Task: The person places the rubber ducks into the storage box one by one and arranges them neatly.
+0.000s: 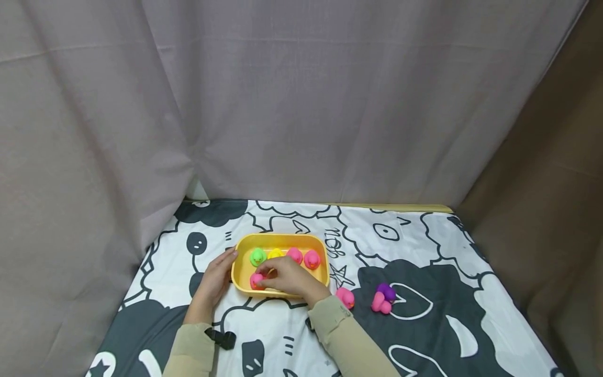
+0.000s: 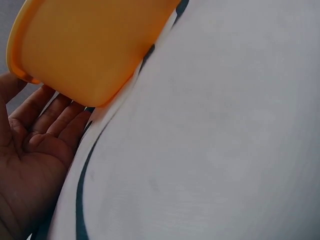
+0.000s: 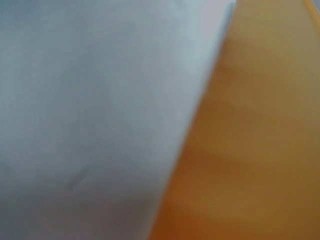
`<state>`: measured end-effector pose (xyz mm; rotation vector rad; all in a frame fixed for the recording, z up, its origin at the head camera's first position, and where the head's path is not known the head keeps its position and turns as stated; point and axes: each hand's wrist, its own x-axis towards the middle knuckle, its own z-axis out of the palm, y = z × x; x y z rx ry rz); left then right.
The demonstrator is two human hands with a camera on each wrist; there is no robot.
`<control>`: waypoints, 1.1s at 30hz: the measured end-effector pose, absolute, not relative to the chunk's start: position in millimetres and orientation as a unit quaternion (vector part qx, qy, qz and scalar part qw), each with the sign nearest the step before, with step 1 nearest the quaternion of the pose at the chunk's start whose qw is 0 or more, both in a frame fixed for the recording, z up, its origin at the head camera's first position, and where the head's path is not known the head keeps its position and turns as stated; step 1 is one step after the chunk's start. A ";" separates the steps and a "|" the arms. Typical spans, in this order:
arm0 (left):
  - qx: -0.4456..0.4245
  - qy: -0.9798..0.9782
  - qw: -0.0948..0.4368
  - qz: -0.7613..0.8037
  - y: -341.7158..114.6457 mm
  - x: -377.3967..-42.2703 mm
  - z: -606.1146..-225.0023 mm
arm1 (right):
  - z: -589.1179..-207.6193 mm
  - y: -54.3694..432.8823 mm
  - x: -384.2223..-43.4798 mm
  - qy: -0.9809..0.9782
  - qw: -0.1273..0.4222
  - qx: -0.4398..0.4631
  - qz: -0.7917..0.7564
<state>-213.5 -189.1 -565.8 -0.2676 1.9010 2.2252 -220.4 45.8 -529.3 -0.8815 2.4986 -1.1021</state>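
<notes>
A yellow tray (image 1: 281, 239) lies on the cloth, with small rubber ducks inside. My left hand (image 1: 218, 277) rests against the tray's left end; its fingers (image 2: 52, 112) lie fairly straight along the outer wall in the left wrist view. Over the tray's front left part, my right hand (image 1: 287, 276) pinches a pink rubber duck (image 1: 256, 281) between thumb and fingers, low inside the tray. Along the tray's back side sit a green duck (image 1: 257, 256), a yellow duck (image 1: 275, 253) and two pink ducks (image 1: 312, 259). The right wrist view is blurred and shows only cloth and tray wall.
Right of the tray, a pink duck (image 1: 345, 297) lies on the cloth near my right sleeve. Farther right, a purple duck (image 1: 386, 291) touches another pink duck (image 1: 381, 303). Grey curtains (image 1: 320, 115) hang behind the table and along its sides.
</notes>
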 end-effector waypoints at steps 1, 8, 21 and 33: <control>-0.092 0.642 0.105 0.754 -188.7 -211.9 -561.9 | -528.9 45.9 -220.1 0.863 0.135 -0.305 -0.380; -0.091 0.640 0.101 0.756 -188.3 -211.8 -563.2 | -526.6 45.7 -219.2 0.865 0.133 -0.300 -0.381; -0.091 0.635 0.101 0.760 -188.2 -211.6 -562.1 | -528.0 45.8 -220.0 0.860 0.131 -0.311 -0.382; -0.088 0.641 0.098 0.756 -188.8 -212.6 -565.3 | -526.4 46.1 -219.0 0.852 0.115 -0.324 -0.395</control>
